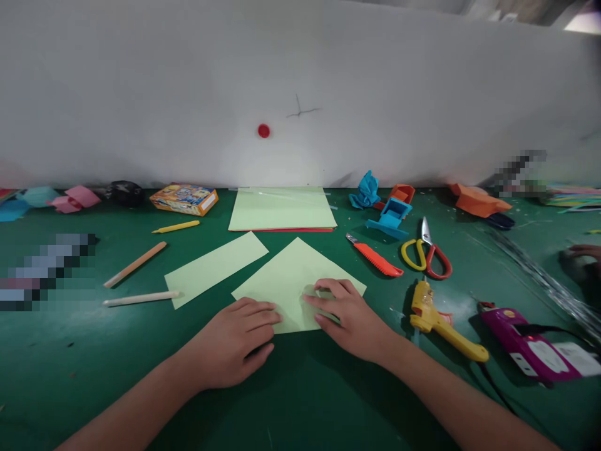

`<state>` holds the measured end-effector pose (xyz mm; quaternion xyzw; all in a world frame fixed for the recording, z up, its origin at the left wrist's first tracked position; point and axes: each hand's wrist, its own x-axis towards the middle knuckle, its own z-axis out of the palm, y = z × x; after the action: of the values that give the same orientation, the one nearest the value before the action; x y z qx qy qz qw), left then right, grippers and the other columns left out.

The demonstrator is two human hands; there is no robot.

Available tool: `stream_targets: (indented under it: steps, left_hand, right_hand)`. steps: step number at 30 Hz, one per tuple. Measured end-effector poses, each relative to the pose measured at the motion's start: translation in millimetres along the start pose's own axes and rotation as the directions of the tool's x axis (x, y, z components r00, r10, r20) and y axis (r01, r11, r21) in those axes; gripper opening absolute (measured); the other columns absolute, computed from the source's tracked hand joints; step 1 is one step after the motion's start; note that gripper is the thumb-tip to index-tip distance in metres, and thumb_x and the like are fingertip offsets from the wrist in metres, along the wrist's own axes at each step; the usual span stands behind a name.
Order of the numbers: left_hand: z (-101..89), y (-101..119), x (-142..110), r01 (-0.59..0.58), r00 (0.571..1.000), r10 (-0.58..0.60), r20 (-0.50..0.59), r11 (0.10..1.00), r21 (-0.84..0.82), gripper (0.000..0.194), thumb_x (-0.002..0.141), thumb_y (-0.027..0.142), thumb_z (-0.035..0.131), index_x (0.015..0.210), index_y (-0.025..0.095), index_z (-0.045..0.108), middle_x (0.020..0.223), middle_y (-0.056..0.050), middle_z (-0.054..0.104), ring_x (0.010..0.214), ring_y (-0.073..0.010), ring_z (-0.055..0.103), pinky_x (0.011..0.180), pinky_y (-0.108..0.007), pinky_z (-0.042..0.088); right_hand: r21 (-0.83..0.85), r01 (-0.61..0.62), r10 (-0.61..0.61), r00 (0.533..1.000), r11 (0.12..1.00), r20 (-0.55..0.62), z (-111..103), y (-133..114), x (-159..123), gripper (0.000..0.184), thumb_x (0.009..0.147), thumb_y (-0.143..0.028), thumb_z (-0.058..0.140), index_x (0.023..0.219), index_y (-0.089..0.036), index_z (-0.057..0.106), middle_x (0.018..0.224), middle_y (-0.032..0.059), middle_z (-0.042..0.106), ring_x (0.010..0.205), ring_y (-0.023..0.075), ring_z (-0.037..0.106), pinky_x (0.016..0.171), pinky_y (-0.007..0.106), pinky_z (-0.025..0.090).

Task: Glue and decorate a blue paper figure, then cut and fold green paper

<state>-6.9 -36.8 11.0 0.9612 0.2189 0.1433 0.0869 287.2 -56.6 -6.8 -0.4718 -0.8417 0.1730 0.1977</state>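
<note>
A pale green sheet of paper [293,275] lies on the green table, its peak pointing away from me and its near edge folded or cut straight. My left hand [239,341] rests at its lower left, fingers stretched out flat on the paper. On its right side, my right hand [347,316] touches the sheet with fingers apart and slightly bent. Neither hand grips anything. To the left lies a loose pale green paper strip [216,269], and a whitish stick [141,299] touches its corner. Behind the sheet is a stack of pale green paper [282,210] with a red layer beneath.
Right of the paper are an orange utility knife [378,258], scissors [426,247], a yellow glue gun [441,322] and a purple device [530,344]. Folded blue paper [392,216] lies behind them. A small box [184,199] and yellow pen [176,227] sit left. A white wall [164,94] rises behind.
</note>
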Motion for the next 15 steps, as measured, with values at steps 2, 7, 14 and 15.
stream_targets:
  steps: [2, 7, 14, 15]
  left_hand:
    - [0.3, 0.1, 1.1, -0.01, 1.0, 0.01, 0.019, 1.0, 0.02, 0.032, 0.1, 0.025, 0.053, 0.127, 0.023, 0.069, 0.127, -0.007, 0.073, 0.12, -0.0268, 0.066, 0.103, -0.045, 0.052]
    - [1.6, 3.3, 3.4, 0.012, 1.0, -0.013, 0.027, 0.999, 0.051, 0.036, 0.102, 0.017, 0.047, 0.13, 0.024, 0.068, 0.126, -0.006, 0.072, 0.119, -0.026, 0.065, 0.101, -0.043, 0.05]
    - [4.8, 2.7, 2.3, -0.013, 0.997, 0.006, 0.076, 0.996, 0.092, 0.041, 0.099, 0.012, 0.044, 0.132, 0.023, 0.066, 0.146, -0.004, 0.063, 0.139, -0.0281, 0.053, 0.112, -0.047, 0.044]
    - [5.2, 2.3, 1.9, -0.01, 0.996, 0.001, 0.09, 0.995, 0.1, 0.041, 0.098, 0.012, 0.044, 0.132, 0.023, 0.066, 0.149, -0.004, 0.06, 0.143, -0.0287, 0.05, 0.113, -0.047, 0.044]
  right_hand:
    - [0.001, 0.005, -0.005, 1.0, 1.0, 0.0, 0.2, 0.7, -0.1, 0.042, 0.099, -0.024, 0.056, 0.139, -0.027, 0.066, 0.143, 0.0121, 0.057, 0.13, 0.0325, 0.048, 0.109, 0.055, 0.046]
    - [0.015, 0.005, -0.005, 1.0, 1.0, 0.0, -1.1, -0.1, 0.2, 0.042, 0.099, -0.024, 0.056, 0.14, -0.026, 0.065, 0.143, 0.0116, 0.056, 0.13, 0.032, 0.047, 0.11, 0.055, 0.045]
    - [0.047, -0.011, 0.011, 1.0, 0.999, -0.003, -0.8, -1.3, 0.8, 0.042, 0.099, -0.023, 0.057, 0.14, -0.027, 0.065, 0.142, 0.0121, 0.057, 0.131, 0.0312, 0.046, 0.111, 0.054, 0.045]
    - [0.052, -0.013, 0.013, 1.0, 0.999, 0.0, -1.1, -1.6, 0.8, 0.042, 0.099, -0.023, 0.057, 0.14, -0.027, 0.064, 0.142, 0.0121, 0.057, 0.131, 0.0312, 0.046, 0.111, 0.055, 0.045]
